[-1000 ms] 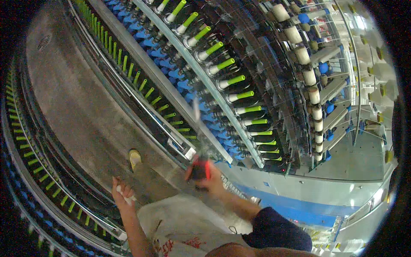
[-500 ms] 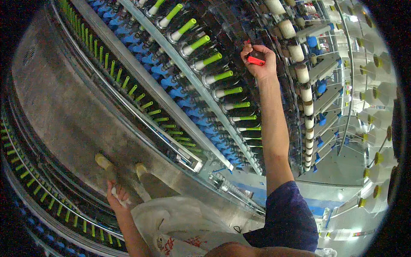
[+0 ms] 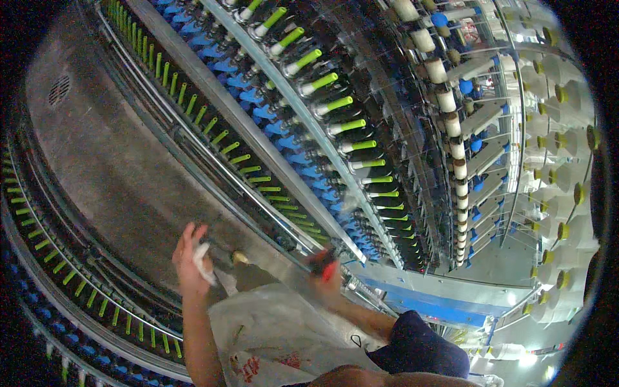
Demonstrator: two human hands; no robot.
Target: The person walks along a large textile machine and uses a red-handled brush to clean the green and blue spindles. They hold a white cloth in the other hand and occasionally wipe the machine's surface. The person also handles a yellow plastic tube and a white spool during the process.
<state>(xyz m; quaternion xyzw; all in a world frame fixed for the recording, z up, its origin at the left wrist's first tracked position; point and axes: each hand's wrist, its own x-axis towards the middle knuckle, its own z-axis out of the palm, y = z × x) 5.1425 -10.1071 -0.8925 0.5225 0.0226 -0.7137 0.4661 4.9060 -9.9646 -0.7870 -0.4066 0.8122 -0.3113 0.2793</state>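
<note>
My left hand [image 3: 188,266] is raised above the aisle in front of my apron, with a wad of white fluff [image 3: 204,263] held against its palm, partly hidden by the fingers. Low beside the near end of the spinning machine, my right hand [image 3: 327,287] is smeared by motion. In it is a small red and black tool [image 3: 327,267], too blurred to make out its kind. A row of green-tipped bobbins [image 3: 320,82] with white yarn runs along the machine, well away from both hands.
Bare green tubes [image 3: 222,137] line a lower rail on this machine. Another machine with green tubes [image 3: 84,284] curves along the left. White rollers [image 3: 446,100] and large yarn cones [image 3: 558,213] are at the right. A grey floor aisle [image 3: 122,148] lies between the machines.
My right hand has come down from the rollers beside the bobbins to near my waist, carrying the red and black tool. My left hand has risen slightly with the white fluff.
</note>
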